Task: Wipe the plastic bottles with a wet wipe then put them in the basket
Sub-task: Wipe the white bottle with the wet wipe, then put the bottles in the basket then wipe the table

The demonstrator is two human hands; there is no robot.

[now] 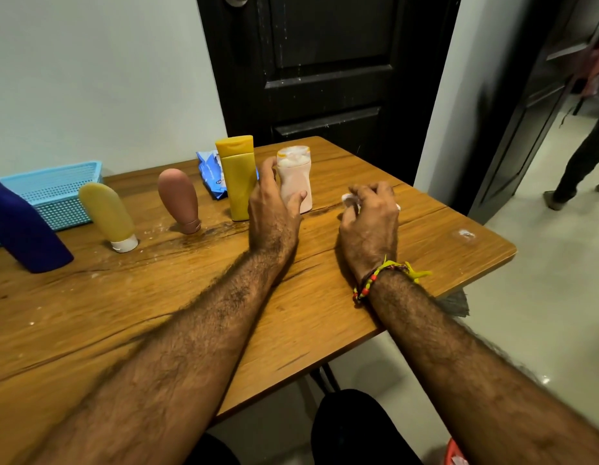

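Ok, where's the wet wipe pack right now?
Head view: the blue wet wipe pack lies at the table's far edge, behind the upright yellow bottle, by the door.
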